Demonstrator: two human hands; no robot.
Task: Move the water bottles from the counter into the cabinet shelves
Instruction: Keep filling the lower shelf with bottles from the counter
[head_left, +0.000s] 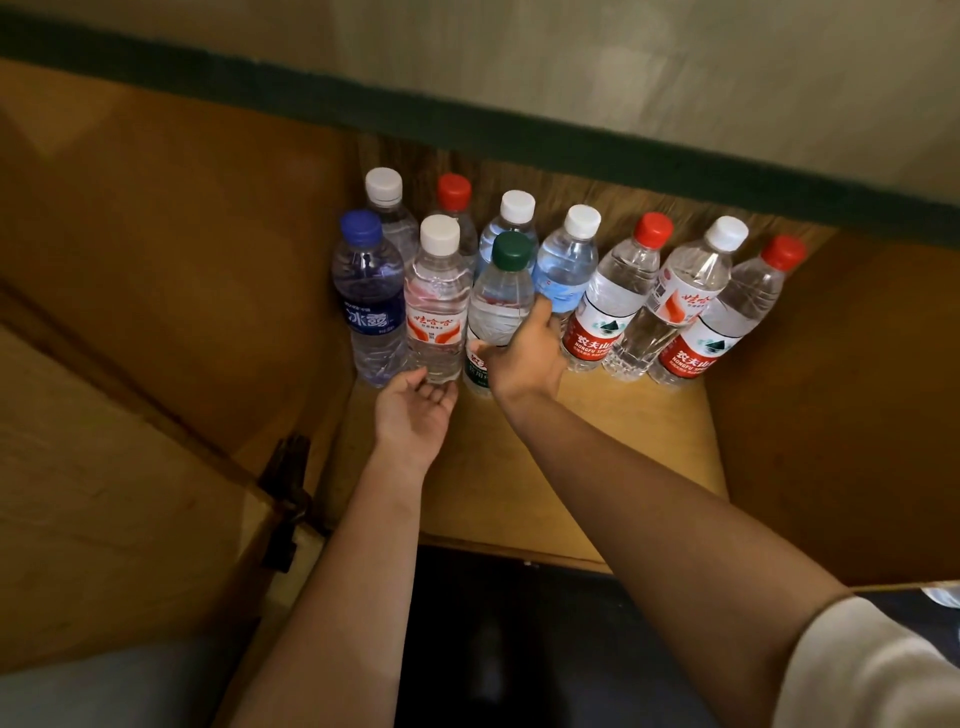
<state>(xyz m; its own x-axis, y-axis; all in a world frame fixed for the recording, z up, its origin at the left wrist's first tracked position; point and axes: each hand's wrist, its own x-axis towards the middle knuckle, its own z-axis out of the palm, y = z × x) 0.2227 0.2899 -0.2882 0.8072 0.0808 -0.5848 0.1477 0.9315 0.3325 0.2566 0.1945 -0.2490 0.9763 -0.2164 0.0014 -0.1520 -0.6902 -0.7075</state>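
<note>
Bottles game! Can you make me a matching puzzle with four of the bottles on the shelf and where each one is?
Column one:
1. Blue-cap bottle
2. Green-cap bottle
3. Rightmost red-cap bottle
4. Bottle with the white cap and red-orange label, second from left in front

Column two:
A. Far right of the row
B. Held by the right hand
C. Far left of the front row
D. Just above the open left hand

Pairs: 1-C, 2-B, 3-A, 4-D
</note>
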